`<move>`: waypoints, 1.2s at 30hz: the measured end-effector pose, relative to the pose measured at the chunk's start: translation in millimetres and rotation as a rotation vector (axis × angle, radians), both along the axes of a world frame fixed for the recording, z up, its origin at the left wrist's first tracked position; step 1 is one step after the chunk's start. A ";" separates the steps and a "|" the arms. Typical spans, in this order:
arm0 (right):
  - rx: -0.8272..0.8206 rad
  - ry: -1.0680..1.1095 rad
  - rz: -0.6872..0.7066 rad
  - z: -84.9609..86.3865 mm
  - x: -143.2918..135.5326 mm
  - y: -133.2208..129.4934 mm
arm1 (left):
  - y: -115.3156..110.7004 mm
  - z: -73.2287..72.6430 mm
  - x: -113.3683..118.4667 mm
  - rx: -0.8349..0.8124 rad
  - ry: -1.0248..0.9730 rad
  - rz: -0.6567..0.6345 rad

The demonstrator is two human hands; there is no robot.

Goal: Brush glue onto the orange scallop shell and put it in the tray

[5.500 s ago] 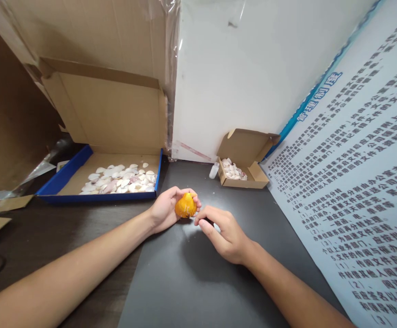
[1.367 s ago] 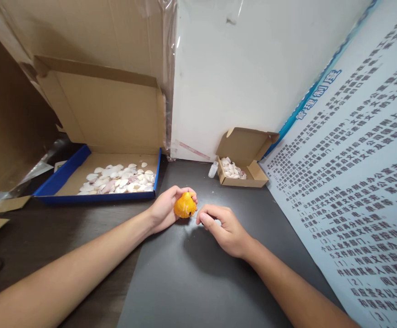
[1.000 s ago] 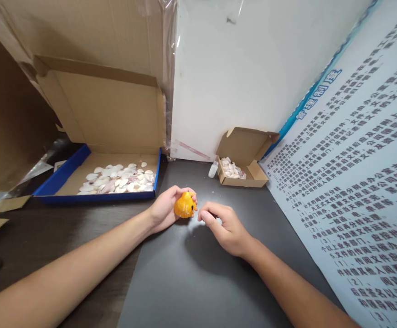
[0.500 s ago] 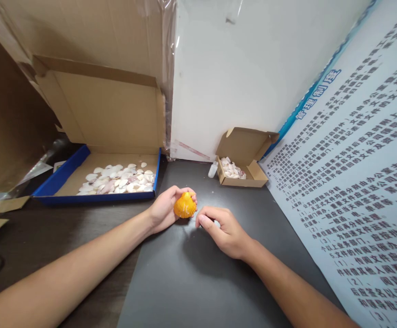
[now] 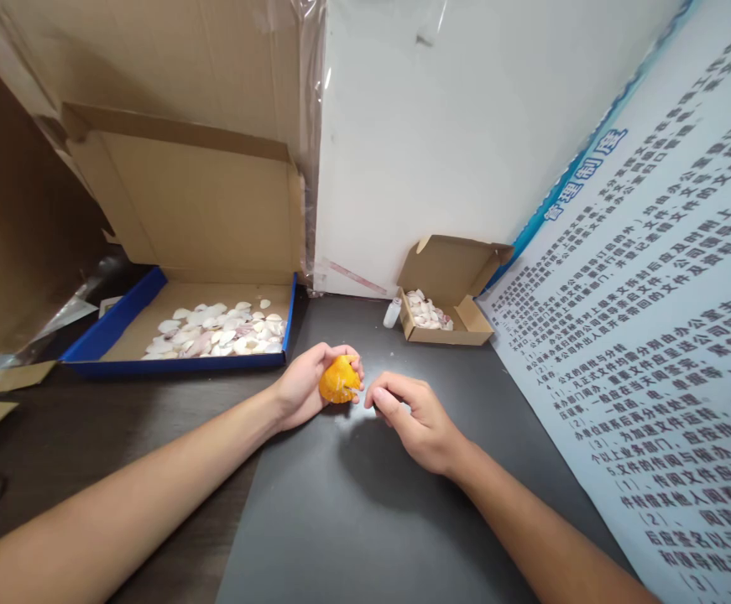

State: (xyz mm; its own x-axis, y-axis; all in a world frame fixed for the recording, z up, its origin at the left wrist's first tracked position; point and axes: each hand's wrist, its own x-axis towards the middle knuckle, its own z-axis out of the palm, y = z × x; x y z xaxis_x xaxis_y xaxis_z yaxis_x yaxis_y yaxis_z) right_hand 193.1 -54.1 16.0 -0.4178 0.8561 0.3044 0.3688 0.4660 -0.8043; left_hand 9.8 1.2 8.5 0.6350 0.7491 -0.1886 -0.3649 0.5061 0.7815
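An orange scallop shell point(image 5: 338, 381) rests in the curled fingers of my left hand point(image 5: 307, 384), above the dark mat point(image 5: 315, 512). A few pale specks show on its surface. Just to the right of the shell, and apart from it, is my right hand point(image 5: 414, 422). Its thumb and fingers are bent together in a pinch. Whatever lies between those fingertips, if anything, is hidden or too small to make out.
At the left stands an open blue-edged cardboard box point(image 5: 176, 367) with many pale shells point(image 5: 214, 330). A smaller cardboard box point(image 5: 446, 337) holding shells point(image 5: 428, 310) stands at the back right, beside a small translucent bottle point(image 5: 392, 313). A printed board point(image 5: 655, 335) leans along the right.
The orange shell has turned slightly in my left hand. My right hand has shifted a little up and to the right, its fingertips now farther from the shell's lower edge.
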 end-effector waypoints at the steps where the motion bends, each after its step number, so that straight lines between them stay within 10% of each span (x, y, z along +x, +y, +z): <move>1: 0.010 0.018 -0.018 0.1 -0.1 -0.1 | -0.1 0.2 -0.1 0.000 0.006 0.005; 36: -0.077 -0.018 0.018 0.4 0.1 0.9 | -0.5 0.9 0.4 -0.015 0.012 0.014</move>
